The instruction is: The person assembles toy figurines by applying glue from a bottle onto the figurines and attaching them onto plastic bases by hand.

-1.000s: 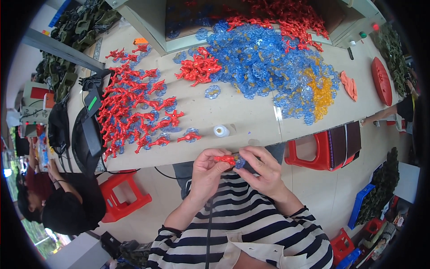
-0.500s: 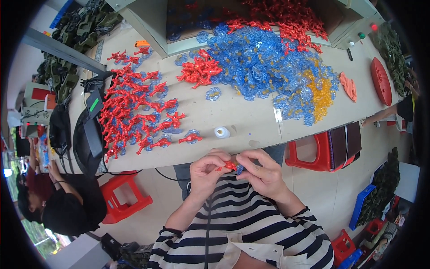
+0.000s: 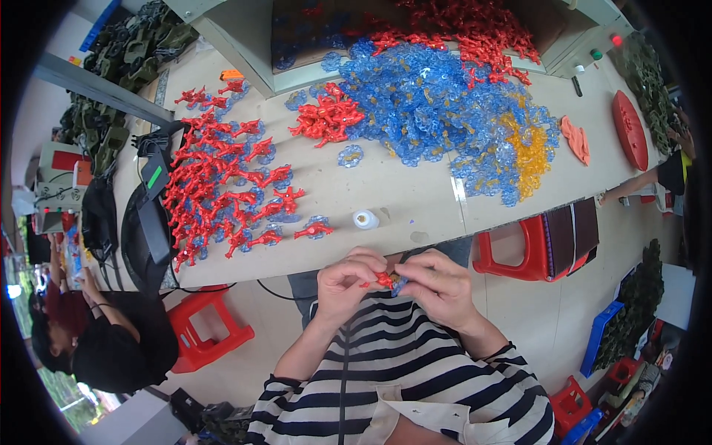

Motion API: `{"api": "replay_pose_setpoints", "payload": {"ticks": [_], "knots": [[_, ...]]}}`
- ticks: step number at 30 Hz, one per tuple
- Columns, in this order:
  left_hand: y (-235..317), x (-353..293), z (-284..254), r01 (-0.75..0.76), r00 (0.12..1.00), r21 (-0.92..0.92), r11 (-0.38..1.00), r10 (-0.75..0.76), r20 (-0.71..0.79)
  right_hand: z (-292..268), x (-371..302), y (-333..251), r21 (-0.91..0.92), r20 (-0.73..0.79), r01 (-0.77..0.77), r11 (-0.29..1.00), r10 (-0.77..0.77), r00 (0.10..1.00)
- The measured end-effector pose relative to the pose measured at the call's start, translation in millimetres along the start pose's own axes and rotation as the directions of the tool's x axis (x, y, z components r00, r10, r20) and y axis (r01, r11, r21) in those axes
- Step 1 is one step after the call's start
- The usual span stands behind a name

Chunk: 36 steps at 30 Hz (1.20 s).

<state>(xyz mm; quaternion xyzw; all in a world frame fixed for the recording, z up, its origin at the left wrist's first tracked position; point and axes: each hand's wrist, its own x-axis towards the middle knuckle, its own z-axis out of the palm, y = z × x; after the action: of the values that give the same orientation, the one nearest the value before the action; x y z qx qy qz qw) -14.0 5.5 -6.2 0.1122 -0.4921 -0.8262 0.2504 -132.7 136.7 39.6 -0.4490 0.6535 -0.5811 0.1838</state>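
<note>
Just in front of the table's near edge, my left hand (image 3: 347, 285) pinches a small red plastic figure (image 3: 384, 279). My right hand (image 3: 439, 288) has its fingers closed on a translucent blue plastic piece (image 3: 399, 285), which meets the figure. Fingers cover much of both parts, so how they join is hidden. On the table beyond my hands stands a small white bottle (image 3: 366, 219). Left of it, red figures on clear blue pieces lie in rows, the nearest being one red figure (image 3: 314, 228).
A big heap of blue pieces (image 3: 423, 96) fills the far middle, with yellow pieces (image 3: 530, 152) at its right. Loose red figures (image 3: 326, 115) are piled beside it. A red oval tray (image 3: 630, 132) lies far right. Red stools (image 3: 204, 326) stand below; other people sit left and right.
My hands stay together at nearly the same spot, with small finger shifts around the red figure and blue piece. At the far right, another person's arm reaches further into view.
</note>
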Motion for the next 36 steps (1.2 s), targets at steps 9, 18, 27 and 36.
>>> {"api": "replay_pose_setpoints", "payload": {"ticks": [9,18,27,36], "knots": [[-3.9,3.5,0.0,-0.142,0.989,0.032,0.989,0.14,0.055,-0.3,0.5,1.1,-0.076,-0.044,0.171,0.982,-0.175,0.984],[11.8,14.8,-4.7,-0.302,0.939,0.357,0.884,0.212,0.27,-3.1,0.1,4.1,-0.18,-0.001,0.249,0.952,-0.253,0.967],[24.8,13.8,8.7,-0.315,0.938,0.429,0.846,0.208,0.278,-2.4,-1.3,14.5,-0.094,0.0,0.358,0.929,-0.36,0.933],[29.6,14.0,13.6,-0.343,0.934,0.547,0.764,0.215,0.286,1.8,-1.9,22.9,-0.033,-0.042,0.344,0.938,-0.345,0.938]]}}
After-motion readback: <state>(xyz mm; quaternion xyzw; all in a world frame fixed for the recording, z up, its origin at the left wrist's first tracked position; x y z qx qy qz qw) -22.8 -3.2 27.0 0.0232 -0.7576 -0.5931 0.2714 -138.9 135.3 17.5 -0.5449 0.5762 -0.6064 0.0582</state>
